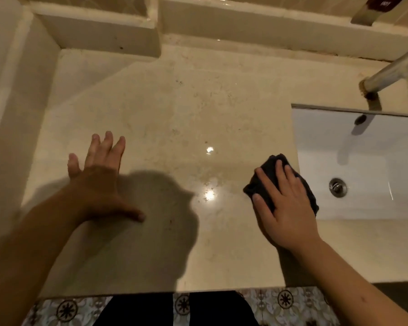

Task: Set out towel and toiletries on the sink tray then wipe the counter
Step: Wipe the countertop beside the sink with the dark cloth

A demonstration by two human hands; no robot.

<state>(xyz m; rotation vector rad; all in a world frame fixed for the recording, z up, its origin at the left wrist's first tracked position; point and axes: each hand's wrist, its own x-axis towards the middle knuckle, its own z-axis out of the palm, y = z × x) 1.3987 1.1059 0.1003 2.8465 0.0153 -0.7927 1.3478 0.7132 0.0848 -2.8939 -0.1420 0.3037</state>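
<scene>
beige stone surface [174, 109] fills most of the view, glossy, with 2 bright light spots near its middle and a stepped tiled ledge [99, 27] along its back edge. at the right edge sits a white sink [368, 161] with a metal drain [337, 187], and a chrome faucet [391, 71] reaches over its back rim. the right hand [285, 203] lies flat with fingers slightly spread, pressing a dark crumpled cloth [272, 164] against the surface just beside the sink's left rim; the cloth shows past the fingertips and on both sides of the hand. the left hand [97, 184] is open, fingers spread, empty, toward the left edge of the surface; whether it touches the stone i cannot tell. a dark shadow falls between the 2 hands. patterned floor tiles [285, 302] show below the front edge.
</scene>
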